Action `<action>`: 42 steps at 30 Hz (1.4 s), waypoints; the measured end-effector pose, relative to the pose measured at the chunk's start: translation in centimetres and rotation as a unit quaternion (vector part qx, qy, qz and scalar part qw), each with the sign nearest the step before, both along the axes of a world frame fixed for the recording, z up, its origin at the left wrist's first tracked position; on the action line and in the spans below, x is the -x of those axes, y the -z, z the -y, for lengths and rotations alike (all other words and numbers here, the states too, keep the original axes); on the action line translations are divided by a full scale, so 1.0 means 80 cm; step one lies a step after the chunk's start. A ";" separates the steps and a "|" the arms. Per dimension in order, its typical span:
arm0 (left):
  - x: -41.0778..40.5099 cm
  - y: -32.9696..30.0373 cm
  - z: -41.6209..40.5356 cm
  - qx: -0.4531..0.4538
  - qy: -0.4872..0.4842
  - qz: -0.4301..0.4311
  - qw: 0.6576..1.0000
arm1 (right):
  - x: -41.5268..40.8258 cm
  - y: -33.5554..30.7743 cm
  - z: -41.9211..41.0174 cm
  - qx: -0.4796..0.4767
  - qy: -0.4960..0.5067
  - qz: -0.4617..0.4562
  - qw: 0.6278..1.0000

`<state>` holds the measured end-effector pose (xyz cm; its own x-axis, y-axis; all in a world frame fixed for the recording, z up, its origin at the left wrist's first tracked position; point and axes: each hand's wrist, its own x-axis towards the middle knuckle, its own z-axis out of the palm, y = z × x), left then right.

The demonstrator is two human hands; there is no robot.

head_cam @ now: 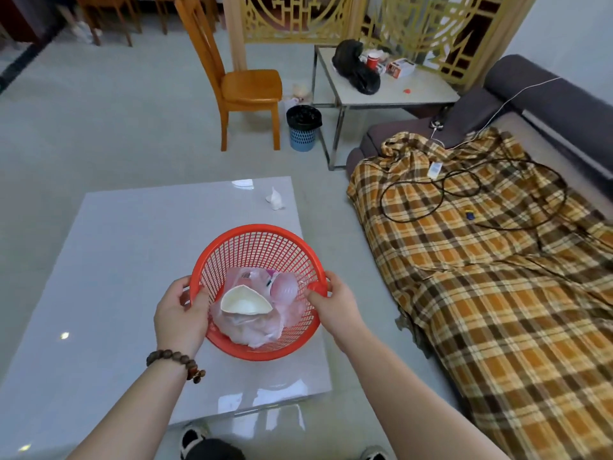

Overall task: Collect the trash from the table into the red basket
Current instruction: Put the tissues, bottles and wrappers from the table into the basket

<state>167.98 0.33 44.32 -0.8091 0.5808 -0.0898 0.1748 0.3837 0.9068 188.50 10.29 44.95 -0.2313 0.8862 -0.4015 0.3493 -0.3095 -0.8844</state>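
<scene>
Head view, basket: we held the red basket (262, 260) over the near right part of the glossy white table (132, 260), tilted so its round mouth faced up and toward us, the bottom pointing away and down.
Head view, left hand: our left hand (180, 315) gripped the rim on the left, fingers curled over the edge, a bead bracelet (175, 361) on the wrist.
Head view, right hand: our right hand (335, 303) gripped the rim on the right, thumb hooked inside.
Head view, contents: a crumpled pinkish plastic bag (265, 320) lay inside, with a squashed white paper cup (245, 303) on top, its long axis running left to right and its open side facing us.
Head view, left on the table: a crumpled white tissue (275, 199) sat near the far right corner, well apart from the basket.
Head view, surroundings: a plaid blanket (481, 277) covered the sofa at our right; a wooden chair (242, 84) and a small blue bin (303, 132) stood beyond the table.
</scene>
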 end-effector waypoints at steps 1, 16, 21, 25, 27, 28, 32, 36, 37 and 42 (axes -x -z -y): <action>-0.025 -0.002 -0.005 -0.005 -0.003 0.001 1.000 | -0.026 -0.003 -0.008 -0.005 -0.006 0.000 1.000; -0.202 -0.027 -0.074 -0.022 -0.093 0.004 0.995 | -0.178 -0.024 -0.136 -0.022 -0.088 -0.045 0.995; -0.198 -0.011 -0.105 -0.021 -0.140 0.011 0.990 | -0.159 -0.011 -0.184 -0.023 -0.134 -0.035 0.990; -0.177 0.007 -0.143 -0.027 -0.194 0.010 0.981 | -0.120 0.009 -0.235 -0.012 -0.181 -0.036 0.983; -0.159 0.013 -0.167 -0.032 -0.225 0.015 0.974 | -0.090 0.017 -0.267 -0.011 -0.209 -0.039 0.977; -0.147 0.016 -0.181 -0.034 -0.239 0.016 0.970 | -0.073 0.020 -0.284 -0.014 -0.220 -0.041 0.974; -0.099 0.023 -0.236 -0.031 -0.299 0.038 0.953 | 0.005 0.027 -0.355 -0.019 -0.265 -0.032 0.964; -0.054 0.020 -0.271 -0.026 -0.347 0.024 0.937 | 0.078 0.029 -0.404 -0.005 -0.306 -0.026 0.952; -0.045 0.018 -0.274 -0.023 -0.357 0.022 0.933 | 0.094 0.029 -0.411 0.003 -0.317 -0.025 0.948; -0.022 0.019 -0.259 -0.007 -0.436 0.029 0.899 | 0.162 0.030 -0.416 0.033 -0.408 -0.002 0.912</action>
<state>169.73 21.08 42.83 -0.9518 -0.2711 -0.1435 -0.2342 0.3403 0.9107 175.52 43.59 42.54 -0.8054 0.3919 -0.4448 0.4833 -0.0005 -0.8755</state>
